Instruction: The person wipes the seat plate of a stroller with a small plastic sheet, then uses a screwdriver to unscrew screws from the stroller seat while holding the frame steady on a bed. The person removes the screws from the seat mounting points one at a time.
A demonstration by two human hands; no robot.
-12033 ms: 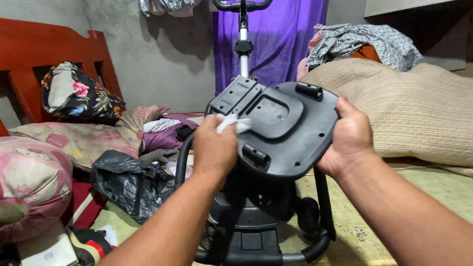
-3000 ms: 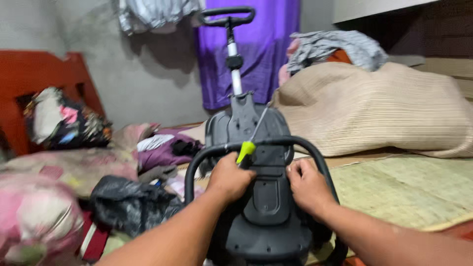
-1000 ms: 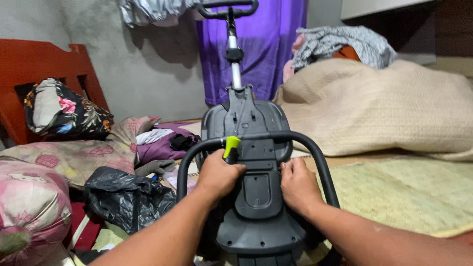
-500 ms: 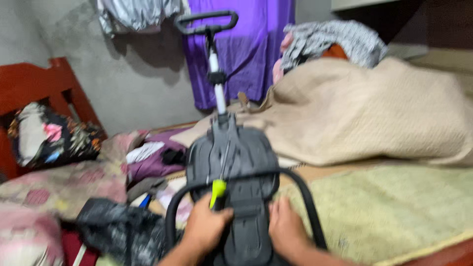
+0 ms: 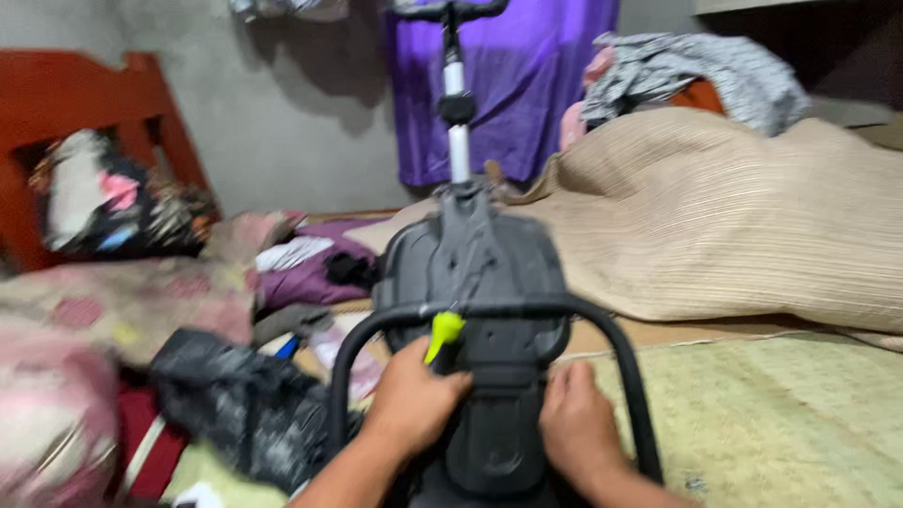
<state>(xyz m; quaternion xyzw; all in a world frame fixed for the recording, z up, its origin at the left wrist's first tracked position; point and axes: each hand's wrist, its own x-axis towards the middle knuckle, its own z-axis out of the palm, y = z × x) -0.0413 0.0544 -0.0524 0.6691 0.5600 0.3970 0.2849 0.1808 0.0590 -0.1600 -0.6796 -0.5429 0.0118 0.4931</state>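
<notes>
A bed (image 5: 752, 235) heaped with a beige ribbed blanket (image 5: 715, 216) fills the right of the room, a purple curtain (image 5: 508, 85) hanging on the grey wall behind. At centre, on a woven mat (image 5: 781, 423), stands the dark grey ride-on frame (image 5: 480, 310), its tall push handle (image 5: 454, 94) rising toward the curtain and a black hoop bar (image 5: 489, 315) arching across it. A crumpled black plastic bag (image 5: 235, 404) lies just left of it. Your left hand (image 5: 414, 400) is clamped, grip closed, on a yellow-handled screwdriver (image 5: 442, 337) by the hoop. Your right hand (image 5: 574, 423) rests on the seat; whether it grips, you cannot tell through the blur.
</notes>
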